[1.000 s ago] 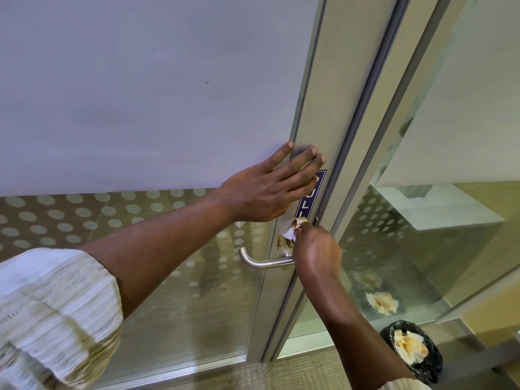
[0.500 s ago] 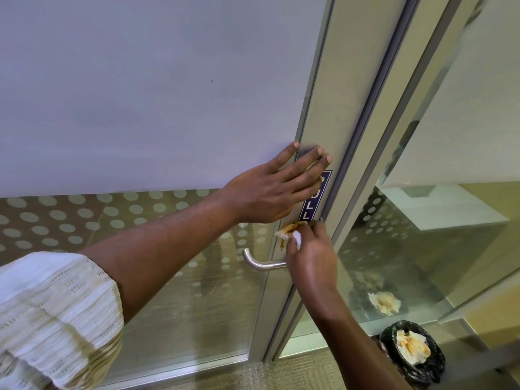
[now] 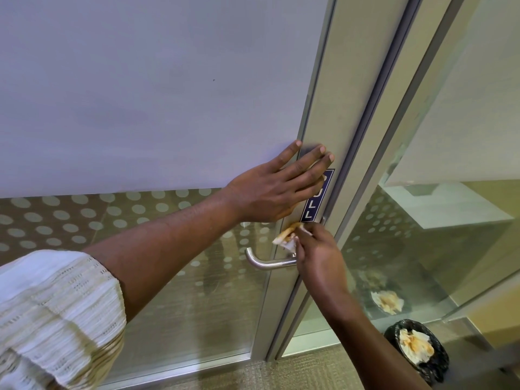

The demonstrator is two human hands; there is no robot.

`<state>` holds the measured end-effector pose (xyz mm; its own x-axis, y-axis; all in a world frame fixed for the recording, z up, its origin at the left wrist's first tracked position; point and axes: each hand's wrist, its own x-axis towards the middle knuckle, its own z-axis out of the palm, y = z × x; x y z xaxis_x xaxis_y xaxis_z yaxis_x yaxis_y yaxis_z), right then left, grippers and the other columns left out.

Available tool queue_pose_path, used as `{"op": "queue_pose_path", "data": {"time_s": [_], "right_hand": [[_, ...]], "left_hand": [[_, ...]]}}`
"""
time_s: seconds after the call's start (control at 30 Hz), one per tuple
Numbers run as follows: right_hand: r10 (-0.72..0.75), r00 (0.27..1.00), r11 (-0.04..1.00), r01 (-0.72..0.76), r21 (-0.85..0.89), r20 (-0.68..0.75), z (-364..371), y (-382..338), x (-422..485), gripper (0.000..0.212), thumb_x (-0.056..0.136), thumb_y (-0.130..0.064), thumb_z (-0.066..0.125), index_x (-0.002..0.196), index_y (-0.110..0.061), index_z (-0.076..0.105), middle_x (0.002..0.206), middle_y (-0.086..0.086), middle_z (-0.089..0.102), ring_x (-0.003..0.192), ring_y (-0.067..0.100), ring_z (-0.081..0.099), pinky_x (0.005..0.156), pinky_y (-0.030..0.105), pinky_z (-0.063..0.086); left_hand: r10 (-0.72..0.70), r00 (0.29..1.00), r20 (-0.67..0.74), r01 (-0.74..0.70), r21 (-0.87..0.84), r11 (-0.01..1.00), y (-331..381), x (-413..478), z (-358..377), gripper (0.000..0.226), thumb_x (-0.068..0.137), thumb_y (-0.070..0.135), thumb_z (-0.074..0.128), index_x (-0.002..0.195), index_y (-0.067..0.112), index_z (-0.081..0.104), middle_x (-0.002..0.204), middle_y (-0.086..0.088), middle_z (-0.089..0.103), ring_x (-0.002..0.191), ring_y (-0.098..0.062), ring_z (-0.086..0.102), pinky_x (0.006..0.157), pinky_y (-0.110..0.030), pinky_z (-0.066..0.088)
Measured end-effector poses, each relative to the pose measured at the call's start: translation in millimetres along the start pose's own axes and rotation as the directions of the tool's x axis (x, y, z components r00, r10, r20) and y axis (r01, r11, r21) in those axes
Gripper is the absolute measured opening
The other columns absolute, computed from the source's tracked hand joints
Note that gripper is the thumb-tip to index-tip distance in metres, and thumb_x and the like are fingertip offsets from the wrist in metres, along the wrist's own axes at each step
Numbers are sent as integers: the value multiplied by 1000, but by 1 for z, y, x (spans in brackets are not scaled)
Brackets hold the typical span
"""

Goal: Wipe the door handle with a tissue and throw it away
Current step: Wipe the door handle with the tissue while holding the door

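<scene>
A brushed metal lever door handle (image 3: 264,261) sticks out from the grey door frame, curving left. My right hand (image 3: 315,254) is closed on a small crumpled tissue (image 3: 287,237), white with brown stains, held against the frame just above the handle's base. My left hand (image 3: 275,187) lies flat with fingers spread on the door, partly over a blue "PULL" sign (image 3: 316,201). A bin with a black liner (image 3: 417,350) stands on the floor at the lower right, with used tissues inside.
The glass door (image 3: 154,108) has a frosted upper part and a dotted lower band. A fixed glass panel (image 3: 422,235) to the right reflects the bin. Beige carpet (image 3: 309,372) lies at the door's foot.
My right hand has lifted the tissue from the handle's base up to the frame just above it. My left hand stays pressed on the door. The camera has shifted slightly.
</scene>
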<state>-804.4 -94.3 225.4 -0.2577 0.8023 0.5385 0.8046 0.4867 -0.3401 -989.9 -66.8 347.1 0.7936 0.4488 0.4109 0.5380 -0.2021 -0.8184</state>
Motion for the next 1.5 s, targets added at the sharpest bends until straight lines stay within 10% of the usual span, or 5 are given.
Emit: {"op": "queue_pose_path", "data": {"time_s": [0.33, 0.63, 1.0, 1.27, 1.5], "right_hand": [[296, 954, 885, -253, 390, -52, -3, 14, -9, 22, 100, -17, 59, 117, -15, 73, 113, 1, 69, 95, 10, 63, 79, 8, 41], [541, 714, -30, -511, 859, 444, 11, 11, -26, 36, 101, 5, 43, 117, -13, 69, 105, -1, 77, 99, 10, 72, 80, 20, 57], [131, 952, 925, -218, 312, 277, 56, 10, -76, 43, 90, -12, 45, 132, -12, 55, 131, 10, 59, 124, 26, 55, 99, 28, 45], [-39, 954, 999, 47, -18, 298, 78, 8, -79, 59, 100, -32, 37, 155, -8, 31, 161, 11, 32, 154, 24, 14, 125, 45, 14], [-91, 950, 979, 140, -145, 300, 86, 6, -74, 59, 103, -47, 40, 144, -6, 49, 146, 17, 53, 140, 32, 44, 118, 50, 31]], "left_hand": [[-6, 1000, -17, 6, 20, 1000, 0, 1, 0, 60, 105, 36, 41, 157, 7, 37, 168, -25, 20, 156, -43, 19, 124, -60, 4], [-11, 1000, -22, 12, 10, 1000, 0, 1, 0, 57, 106, 35, 41, 156, 7, 39, 168, -24, 21, 156, -42, 20, 124, -60, 4], [-12, 1000, -17, 12, 8, 1000, 1, 0, 0, 58, 107, 36, 41, 157, 7, 38, 168, -24, 21, 156, -42, 21, 124, -60, 4], [-17, 1000, -14, 17, 0, 1000, 1, 0, 2, 59, 107, 36, 39, 158, 6, 35, 169, -24, 20, 156, -42, 19, 125, -59, 4], [-17, 1000, -5, 17, -11, 1000, 1, -1, 1, 59, 107, 35, 39, 158, 6, 35, 169, -24, 19, 156, -42, 19, 125, -60, 7]]}}
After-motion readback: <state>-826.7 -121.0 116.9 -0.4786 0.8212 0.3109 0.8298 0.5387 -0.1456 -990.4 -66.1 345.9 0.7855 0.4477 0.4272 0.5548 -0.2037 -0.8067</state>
